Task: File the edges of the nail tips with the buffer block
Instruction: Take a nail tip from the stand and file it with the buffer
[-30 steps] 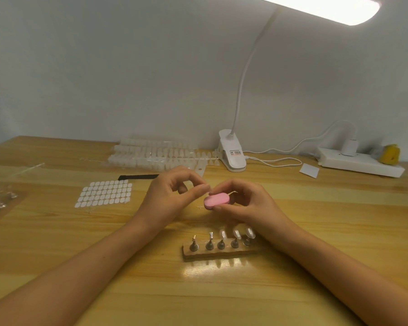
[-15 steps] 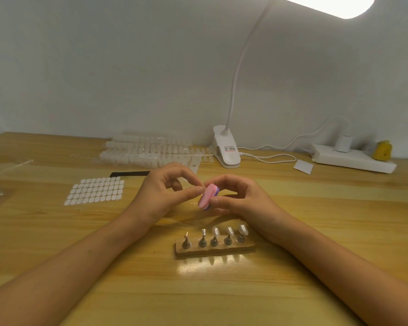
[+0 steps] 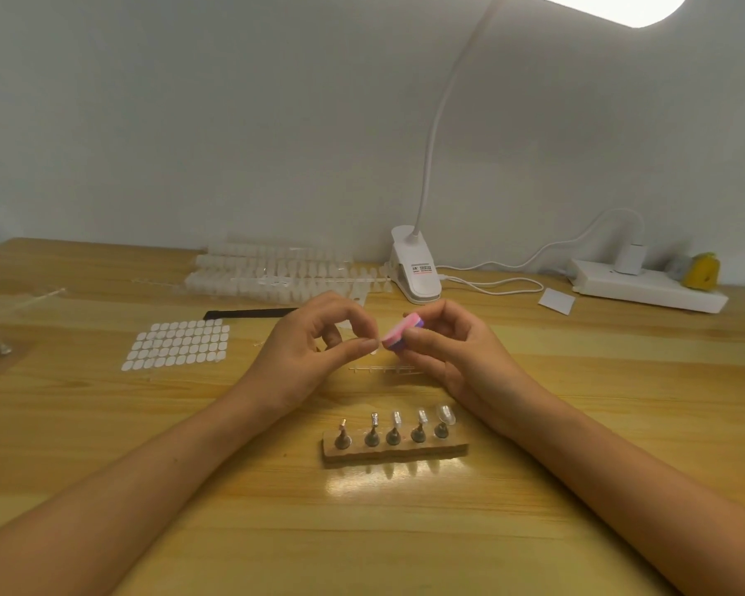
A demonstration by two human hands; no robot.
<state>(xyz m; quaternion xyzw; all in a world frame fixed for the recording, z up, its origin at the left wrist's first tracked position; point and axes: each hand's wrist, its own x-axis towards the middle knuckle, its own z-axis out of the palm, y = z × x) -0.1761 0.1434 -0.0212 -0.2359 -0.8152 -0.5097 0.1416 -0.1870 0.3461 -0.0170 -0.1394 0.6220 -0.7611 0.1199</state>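
My right hand grips a small pink and purple buffer block above the wooden table, tilted on edge. My left hand pinches a tiny clear nail tip between thumb and forefinger, held right against the block's near end. Most of the tip is hidden by my fingers. In front of my hands stands a wooden holder with several metal pegs, some carrying clear nail tips.
Strips of clear nail tips lie at the back. A sheet of white adhesive tabs and a black file lie left. A clip lamp, cable and power strip stand at the back right. An empty sprue lies under my hands.
The buffer block has turned from lying flat to tilted on edge in my right hand, and both hands have stayed together at the nail tip. The view shifted slightly.
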